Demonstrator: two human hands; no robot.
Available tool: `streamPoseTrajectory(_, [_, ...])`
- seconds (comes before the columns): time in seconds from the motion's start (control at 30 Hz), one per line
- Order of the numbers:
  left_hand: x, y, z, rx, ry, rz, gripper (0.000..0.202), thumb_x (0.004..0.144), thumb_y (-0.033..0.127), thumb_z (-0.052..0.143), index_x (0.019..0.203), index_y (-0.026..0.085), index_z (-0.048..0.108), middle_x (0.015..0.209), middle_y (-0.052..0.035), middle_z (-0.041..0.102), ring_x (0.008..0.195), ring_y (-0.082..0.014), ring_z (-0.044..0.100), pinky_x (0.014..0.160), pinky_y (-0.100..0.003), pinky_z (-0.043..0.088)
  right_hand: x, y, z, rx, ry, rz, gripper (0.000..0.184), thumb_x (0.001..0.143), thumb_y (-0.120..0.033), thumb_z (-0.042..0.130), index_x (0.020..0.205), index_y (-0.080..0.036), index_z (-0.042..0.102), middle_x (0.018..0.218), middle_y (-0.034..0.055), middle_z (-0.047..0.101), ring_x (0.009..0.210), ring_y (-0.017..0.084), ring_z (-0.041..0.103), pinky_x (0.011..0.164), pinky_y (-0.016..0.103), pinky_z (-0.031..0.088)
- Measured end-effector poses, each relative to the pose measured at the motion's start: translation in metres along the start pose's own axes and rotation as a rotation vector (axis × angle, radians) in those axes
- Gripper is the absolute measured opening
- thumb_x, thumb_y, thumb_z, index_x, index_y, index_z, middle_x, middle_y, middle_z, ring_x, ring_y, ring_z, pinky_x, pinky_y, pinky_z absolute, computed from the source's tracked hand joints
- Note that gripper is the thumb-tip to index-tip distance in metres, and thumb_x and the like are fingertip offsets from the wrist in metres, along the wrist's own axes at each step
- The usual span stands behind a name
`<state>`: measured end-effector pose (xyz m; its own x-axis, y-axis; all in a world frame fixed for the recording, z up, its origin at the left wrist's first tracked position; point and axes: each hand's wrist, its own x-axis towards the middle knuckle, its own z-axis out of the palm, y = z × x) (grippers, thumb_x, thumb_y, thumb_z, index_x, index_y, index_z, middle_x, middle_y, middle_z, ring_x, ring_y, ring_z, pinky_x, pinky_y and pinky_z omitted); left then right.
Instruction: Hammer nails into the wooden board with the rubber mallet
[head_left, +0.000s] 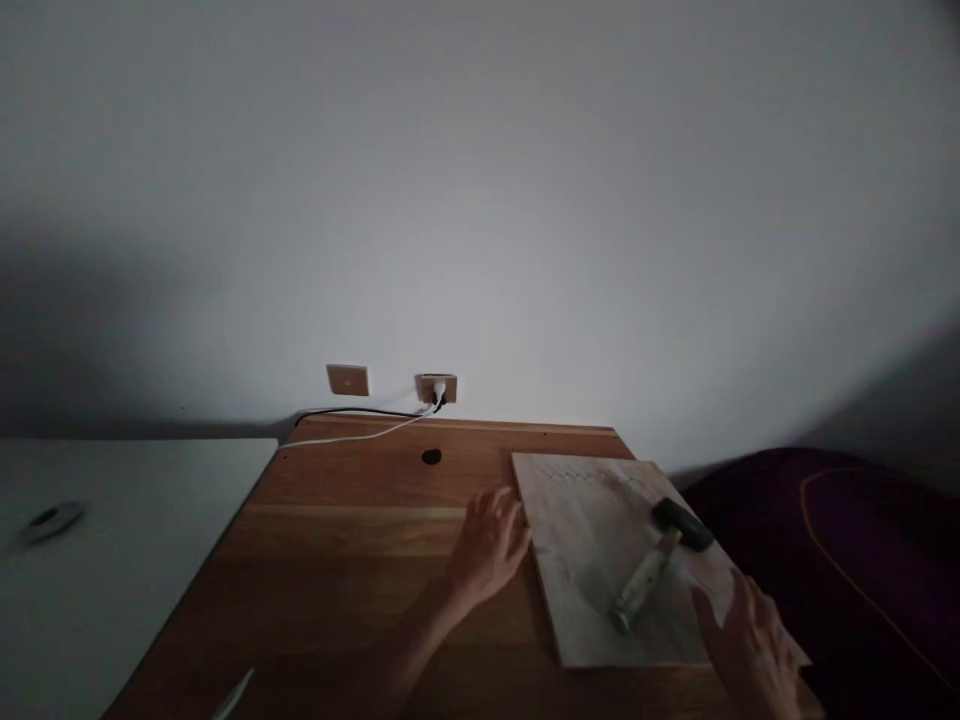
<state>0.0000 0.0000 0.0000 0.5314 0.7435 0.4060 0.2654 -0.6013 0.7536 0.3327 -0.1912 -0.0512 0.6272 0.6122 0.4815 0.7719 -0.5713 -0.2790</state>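
Note:
A pale wooden board (577, 570) lies on the right part of the wooden table, with several small marks or thin pieces near its far edge. On the board rests a hammer (646, 580) with a black head and a light handle, touched by neither hand. My left hand (491, 545) is at the board's left edge, its fingers bent against it. Over the near right edge of the board, my right hand (750, 635) has its thumb on top and its fingers along the side. The undersides of both hands are hidden.
Behind the wooden table (337, 580) is a wall with a power socket (450, 388) and a cover plate (347, 380). A white cable (360, 437) crosses the table's back. A white surface (135, 570) adjoins left; dark purple cloth (847, 530) lies right. A pale pointed object (234, 694) is near the front.

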Motion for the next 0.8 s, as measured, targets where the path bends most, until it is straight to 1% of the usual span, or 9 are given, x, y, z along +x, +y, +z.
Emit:
streamPoseTrajectory(0.07, [0.009, 0.013, 0.03, 0.192, -0.109, 0.107, 0.045, 0.101, 0.043, 0.054, 0.139, 0.02, 0.058, 0.157, -0.0167, 0.047, 0.151, -0.0363, 0.034, 0.126, -0.059, 0.022, -0.003, 0.017, 0.006, -0.044, -0.032, -0.052, 0.076, 0.094, -0.054, 0.027, 0.156, -0.012, 0.042, 0.151, 0.0272, 0.05, 0.147, 0.05, 0.035, 0.105, 0.072, 0.04])
streamPoseTrajectory(0.13, [0.018, 0.018, 0.058, 0.317, -0.193, 0.177, 0.05, 0.104, 0.044, 0.046, 0.146, 0.016, 0.053, 0.163, -0.0179, 0.04, 0.157, -0.0352, 0.025, 0.128, -0.06, 0.018, -0.006, 0.028, 0.012, -0.066, -0.108, -0.099, 0.068, 0.093, -0.046, 0.028, 0.152, -0.019, 0.05, 0.15, 0.0232, 0.053, 0.149, 0.048, 0.034, 0.107, 0.073, 0.036])
streamPoseTrajectory(0.2, [0.026, 0.017, 0.081, 0.374, -0.253, 0.215, 0.054, 0.105, 0.045, 0.041, 0.148, 0.014, 0.052, 0.165, -0.0181, 0.038, 0.158, -0.0341, 0.023, 0.129, -0.058, 0.015, -0.008, 0.031, 0.018, -0.089, -0.165, -0.087, 0.065, 0.094, -0.043, 0.029, 0.15, -0.024, 0.054, 0.149, 0.0202, 0.055, 0.147, 0.045, 0.037, 0.107, 0.071, 0.035])
streamPoseTrajectory(0.3, [0.034, 0.009, 0.104, 0.386, -0.304, 0.187, 0.058, 0.106, 0.047, 0.037, 0.15, 0.011, 0.051, 0.166, -0.0196, 0.037, 0.158, -0.0343, 0.025, 0.129, -0.058, 0.016, -0.01, 0.03, 0.023, -0.125, -0.158, -0.031, 0.064, 0.096, -0.045, 0.03, 0.151, -0.024, 0.053, 0.15, 0.0184, 0.054, 0.147, 0.043, 0.038, 0.108, 0.068, 0.036])
streamPoseTrajectory(0.4, [0.035, -0.002, 0.113, 0.366, -0.297, 0.162, 0.064, 0.104, 0.053, 0.04, 0.153, 0.012, 0.048, 0.166, -0.0196, 0.037, 0.157, -0.0351, 0.027, 0.129, -0.059, 0.016, -0.012, 0.029, 0.024, -0.135, -0.14, -0.06, 0.062, 0.096, -0.043, 0.03, 0.15, -0.024, 0.054, 0.152, 0.018, 0.053, 0.149, 0.043, 0.036, 0.11, 0.067, 0.035])
streamPoseTrajectory(0.5, [0.032, -0.009, 0.116, 0.357, -0.276, 0.177, 0.066, 0.103, 0.056, 0.043, 0.155, 0.016, 0.046, 0.166, -0.017, 0.037, 0.156, -0.0342, 0.029, 0.129, -0.058, 0.014, -0.014, 0.029, 0.022, -0.141, -0.143, -0.078, 0.061, 0.096, -0.04, 0.03, 0.149, -0.025, 0.056, 0.153, 0.0185, 0.053, 0.149, 0.043, 0.035, 0.109, 0.069, 0.035])
streamPoseTrajectory(0.6, [0.03, -0.011, 0.118, 0.356, -0.276, 0.173, 0.066, 0.103, 0.056, 0.043, 0.155, 0.016, 0.046, 0.166, -0.0168, 0.037, 0.157, -0.034, 0.028, 0.13, -0.058, 0.013, -0.015, 0.028, 0.022, -0.135, -0.153, -0.078, 0.061, 0.096, -0.039, 0.029, 0.15, -0.025, 0.055, 0.153, 0.0192, 0.052, 0.149, 0.044, 0.035, 0.109, 0.071, 0.033])
streamPoseTrajectory(0.73, [0.03, -0.009, 0.118, 0.345, -0.255, 0.174, 0.064, 0.103, 0.054, 0.045, 0.155, 0.017, 0.046, 0.166, -0.0159, 0.038, 0.157, -0.034, 0.028, 0.13, -0.058, 0.012, -0.013, 0.028, 0.024, -0.125, -0.136, -0.04, 0.063, 0.097, -0.043, 0.03, 0.153, -0.024, 0.051, 0.153, 0.0194, 0.052, 0.149, 0.044, 0.035, 0.11, 0.07, 0.033])
streamPoseTrajectory(0.8, [0.031, -0.009, 0.117, 0.34, -0.248, 0.183, 0.063, 0.103, 0.053, 0.045, 0.156, 0.018, 0.046, 0.166, -0.0155, 0.038, 0.157, -0.0338, 0.028, 0.13, -0.058, 0.013, -0.013, 0.03, 0.025, -0.134, -0.144, -0.034, 0.063, 0.097, -0.042, 0.028, 0.152, -0.024, 0.053, 0.154, 0.019, 0.052, 0.149, 0.043, 0.036, 0.111, 0.069, 0.033])
